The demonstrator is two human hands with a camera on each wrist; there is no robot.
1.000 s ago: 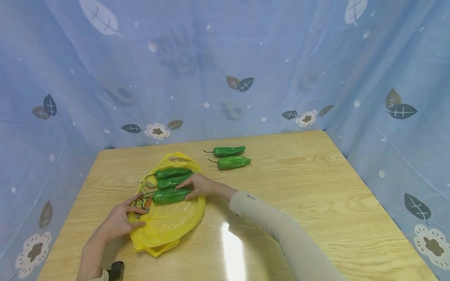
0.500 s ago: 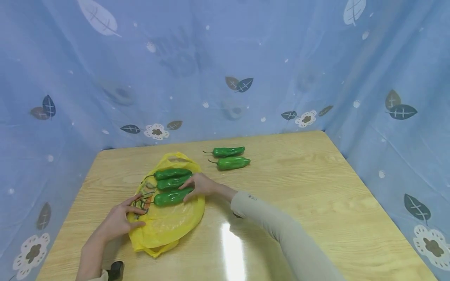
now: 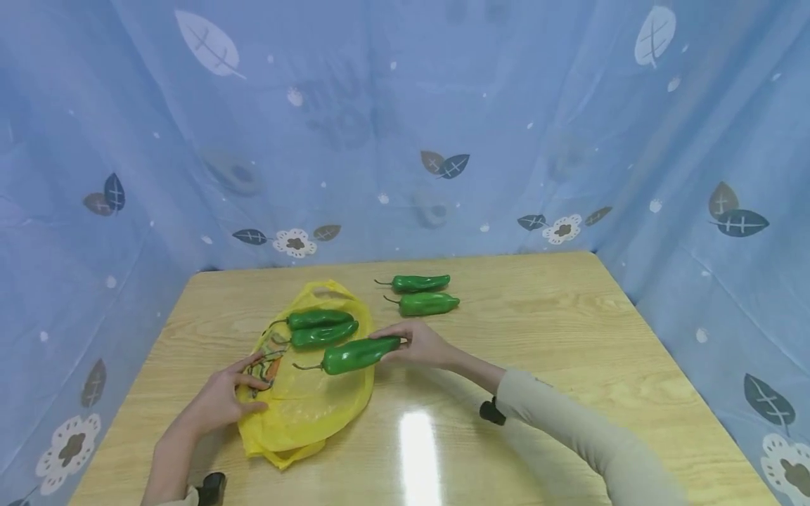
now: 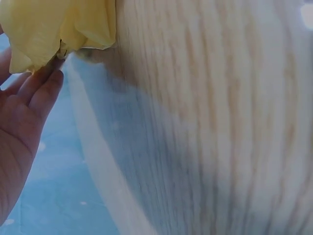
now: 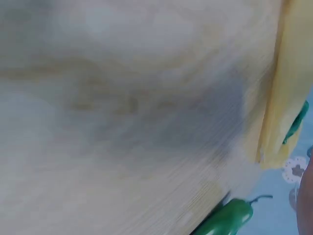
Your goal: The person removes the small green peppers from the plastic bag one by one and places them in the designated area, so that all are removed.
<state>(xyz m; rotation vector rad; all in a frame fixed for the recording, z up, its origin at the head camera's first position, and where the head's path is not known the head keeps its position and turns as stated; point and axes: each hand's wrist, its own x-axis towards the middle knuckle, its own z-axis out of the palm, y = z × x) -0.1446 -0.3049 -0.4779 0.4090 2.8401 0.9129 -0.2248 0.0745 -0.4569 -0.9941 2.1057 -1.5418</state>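
My right hand [image 3: 420, 346] pinches a long green pepper [image 3: 351, 356] by its tip end, the stem pointing left over the yellow plastic bag [image 3: 297, 429]. Two more green peppers [image 3: 324, 333] lie side by side on the bag, behind the held one. At the bag's left edge, my left hand [image 3: 218, 400] grips the plastic near a printed patch. In the left wrist view, the fingers of the left hand [image 4: 29, 105] meet the hanging yellow plastic [image 4: 36, 29]. The right wrist view shows only a sliver of the right hand [image 5: 306, 200] at its edge.
Another pair of green peppers lies on the wooden table [image 3: 538, 316] behind the right hand, one pepper [image 3: 420, 283] farther back than the other [image 3: 429, 303]. Blue patterned curtains [image 3: 380, 126] stand around the table's back and sides.
My right hand has moved right and taken the nearest pepper with it, away from the other two on the bag. The left hand stays at the bag. The head view has shifted slightly.
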